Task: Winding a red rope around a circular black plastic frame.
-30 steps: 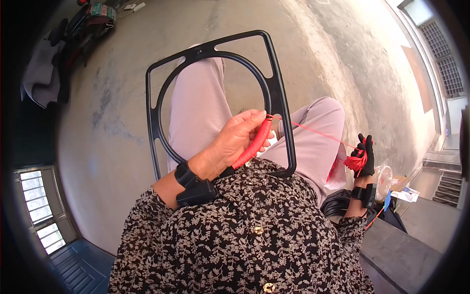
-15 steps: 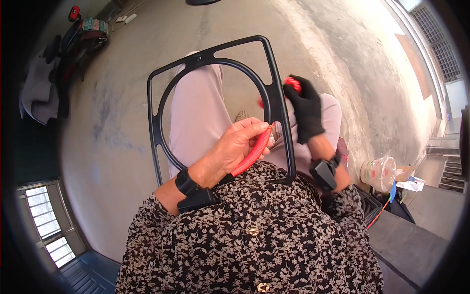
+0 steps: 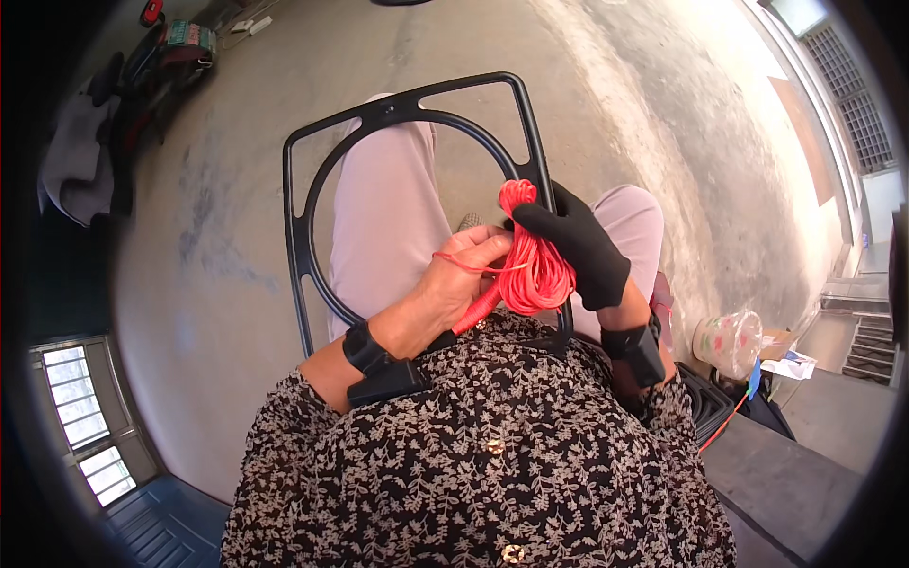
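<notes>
A black frame [image 3: 301, 232], squarish outside with a round opening inside, leans over my lap. Red cord is wound tightly round part of its ring, and this wrapped section [image 3: 477, 310] runs down from my left hand [image 3: 453, 275]. The bare left fingers pinch at the top of the winding, with a strand of cord crossing over them. In a black glove, my right hand [image 3: 585, 251] grips a looped bundle of red cord [image 3: 536, 276] in front of the frame's right side. The bundle hides part of the ring and some left fingertips.
Beyond my knees stretches a concrete floor [image 3: 256, 189]. A clear plastic container [image 3: 727, 343] and papers [image 3: 788, 364] are at my right, by a grey ledge [image 3: 786, 464]. A parked scooter [image 3: 170, 62] stands far left; a blue slatted surface [image 3: 170, 530] is lower left.
My right hand has come from beyond the frame's right bar to its near side, bringing the cord bundle beside my left hand. The left hand stays at the winding.
</notes>
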Demonstrator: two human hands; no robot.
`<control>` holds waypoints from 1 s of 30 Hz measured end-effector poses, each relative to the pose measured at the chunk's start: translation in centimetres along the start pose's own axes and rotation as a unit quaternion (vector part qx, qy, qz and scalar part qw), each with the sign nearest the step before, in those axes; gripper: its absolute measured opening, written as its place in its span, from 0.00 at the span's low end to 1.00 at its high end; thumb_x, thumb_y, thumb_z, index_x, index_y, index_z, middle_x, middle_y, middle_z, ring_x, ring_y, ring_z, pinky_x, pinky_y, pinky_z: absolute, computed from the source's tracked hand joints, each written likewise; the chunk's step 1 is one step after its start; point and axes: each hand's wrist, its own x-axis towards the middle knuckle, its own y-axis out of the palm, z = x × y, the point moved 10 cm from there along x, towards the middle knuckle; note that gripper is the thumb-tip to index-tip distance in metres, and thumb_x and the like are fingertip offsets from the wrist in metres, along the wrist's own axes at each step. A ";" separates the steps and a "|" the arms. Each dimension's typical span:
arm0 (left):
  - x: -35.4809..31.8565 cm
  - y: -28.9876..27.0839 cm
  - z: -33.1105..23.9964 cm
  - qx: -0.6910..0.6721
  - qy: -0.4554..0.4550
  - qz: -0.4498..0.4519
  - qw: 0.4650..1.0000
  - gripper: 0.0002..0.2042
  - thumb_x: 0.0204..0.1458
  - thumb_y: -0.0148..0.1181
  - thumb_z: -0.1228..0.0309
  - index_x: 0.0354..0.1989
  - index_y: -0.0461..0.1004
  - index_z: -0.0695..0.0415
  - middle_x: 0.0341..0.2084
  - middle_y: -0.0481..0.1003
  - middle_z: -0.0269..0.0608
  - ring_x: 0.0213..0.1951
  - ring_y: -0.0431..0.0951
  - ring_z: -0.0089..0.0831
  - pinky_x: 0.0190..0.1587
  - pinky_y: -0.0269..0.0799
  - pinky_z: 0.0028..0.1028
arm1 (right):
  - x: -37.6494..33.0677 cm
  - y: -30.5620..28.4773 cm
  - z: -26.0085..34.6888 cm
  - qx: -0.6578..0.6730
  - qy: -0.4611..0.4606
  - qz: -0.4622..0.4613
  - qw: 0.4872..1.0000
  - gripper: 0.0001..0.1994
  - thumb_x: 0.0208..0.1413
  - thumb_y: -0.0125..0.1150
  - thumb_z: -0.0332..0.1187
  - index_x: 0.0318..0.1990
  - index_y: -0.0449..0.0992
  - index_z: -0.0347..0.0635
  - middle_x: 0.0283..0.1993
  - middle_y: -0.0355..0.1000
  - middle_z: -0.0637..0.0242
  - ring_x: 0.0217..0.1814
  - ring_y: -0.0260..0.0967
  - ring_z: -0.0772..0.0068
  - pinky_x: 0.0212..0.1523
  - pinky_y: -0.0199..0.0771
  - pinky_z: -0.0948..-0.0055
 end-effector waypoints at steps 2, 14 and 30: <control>0.1 0.0 -0.1 0.006 0.003 0.000 1.000 0.08 0.59 0.51 0.72 0.41 0.71 0.64 0.37 0.77 0.41 0.38 0.79 0.26 0.43 0.77 0.26 | -1.1 -0.9 -0.3 -0.017 0.005 -0.034 0.999 0.19 0.53 0.62 0.33 0.51 0.70 0.34 0.43 0.73 0.66 0.43 0.70 0.78 0.45 0.71 0.76; -0.1 0.8 -1.0 0.014 0.021 -0.006 1.000 0.07 0.58 0.55 0.69 0.33 0.73 0.61 0.25 0.76 0.37 0.26 0.77 0.22 0.29 0.77 0.22 | -7.3 0.8 -1.4 -0.325 -0.250 0.018 0.912 0.20 0.57 0.56 0.26 0.57 0.65 0.33 0.52 0.69 0.66 0.49 0.67 0.80 0.49 0.69 0.78; -0.5 0.6 -0.8 0.031 -0.042 -0.006 0.999 0.13 0.61 0.51 0.62 0.38 0.69 0.60 0.26 0.76 0.44 0.22 0.78 0.26 0.20 0.76 0.24 | -12.0 -20.6 3.4 0.456 -0.267 0.027 0.848 0.17 0.64 0.45 0.40 0.52 0.64 0.34 0.27 0.55 0.72 0.21 0.54 0.82 0.26 0.58 0.79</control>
